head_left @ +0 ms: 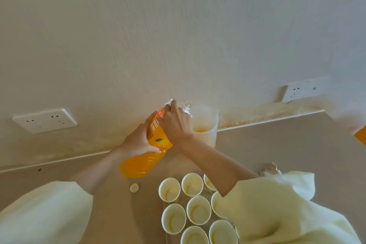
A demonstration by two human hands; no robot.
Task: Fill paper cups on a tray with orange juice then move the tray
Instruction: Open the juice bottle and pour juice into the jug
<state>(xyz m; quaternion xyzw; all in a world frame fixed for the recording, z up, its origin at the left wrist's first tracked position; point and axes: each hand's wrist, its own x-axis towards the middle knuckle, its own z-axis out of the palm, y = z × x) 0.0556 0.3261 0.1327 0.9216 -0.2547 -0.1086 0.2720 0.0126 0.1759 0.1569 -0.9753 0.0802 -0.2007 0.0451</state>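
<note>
1. The person is tipping the juice bottle (142,162) towards a pale jug (206,123). The bottle's open mouth is sitting right at the jug's rim, so a sudden tilt could, I think, send juice surging past the rim onto the table (277,140).
2. The loose right sleeve (277,204) is hanging over the paper cups (198,210) and hiding some of them. Dragging that arm back carelessly might topple the light, empty ones.
3. The left hand (138,140) is wrapping its fingers (154,148) around the bottle's labelled middle. The right hand (175,123) is clasping the upper part just below the neck, fingers (170,107) curled over it. Both are holding firmly, and neither is free.
4. The jug is standing just beyond the right fingers, with a little juice showing at its bottom. I cannot make out a stream.
5. The cups are sitting well behind both sets of fingers, towards the person's body, clustered on a tray (165,237) whose edge is barely showing. None is looking filled yet.
6. The bottle's cap (134,187) is lying on the table below the left fingers, beside the cups.
</note>
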